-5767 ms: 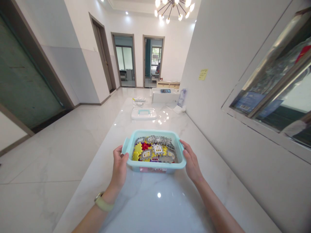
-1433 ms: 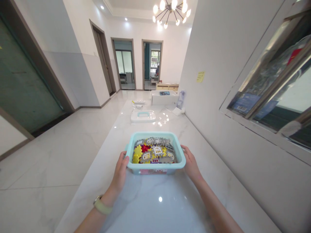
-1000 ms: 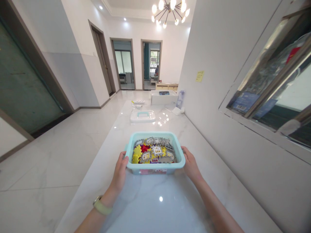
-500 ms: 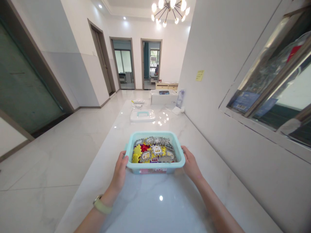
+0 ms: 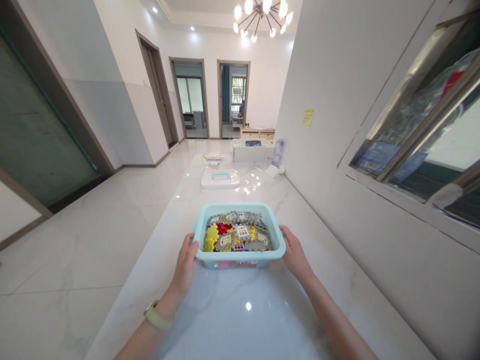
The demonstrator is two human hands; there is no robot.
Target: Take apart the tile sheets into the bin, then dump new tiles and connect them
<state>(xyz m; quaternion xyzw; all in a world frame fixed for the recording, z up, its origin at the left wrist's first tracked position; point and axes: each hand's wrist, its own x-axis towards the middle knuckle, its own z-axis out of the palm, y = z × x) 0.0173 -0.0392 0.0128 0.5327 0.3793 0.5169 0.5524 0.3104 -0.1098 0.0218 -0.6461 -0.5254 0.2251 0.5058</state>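
Observation:
A light teal plastic storage box point(image 5: 240, 255) stands uncovered on the white marble-patterned table point(image 5: 150, 280). Inside it lie many interlocking toy building pieces: grey window pieces point(image 5: 242, 231), yellow pieces point(image 5: 212, 232) and a red piece point(image 5: 224, 229). My left hand point(image 5: 186, 262), with a pale green band on its wrist, grips the box's left end. At the right end, my right hand point(image 5: 295, 252) is closed on the rim; its fingertips are partly hidden behind the box. Beyond the box lies a white lid with a teal handle point(image 5: 220, 178), flat on the table.
A white power strip with cable point(image 5: 212, 158) lies past the lid. Farther back stand a white box point(image 5: 252, 150) with a phone point(image 5: 253, 143) on top and a clear bottle point(image 5: 278, 152). Crumpled tissue point(image 5: 275, 171) lies by the right wall, which runs along the table.

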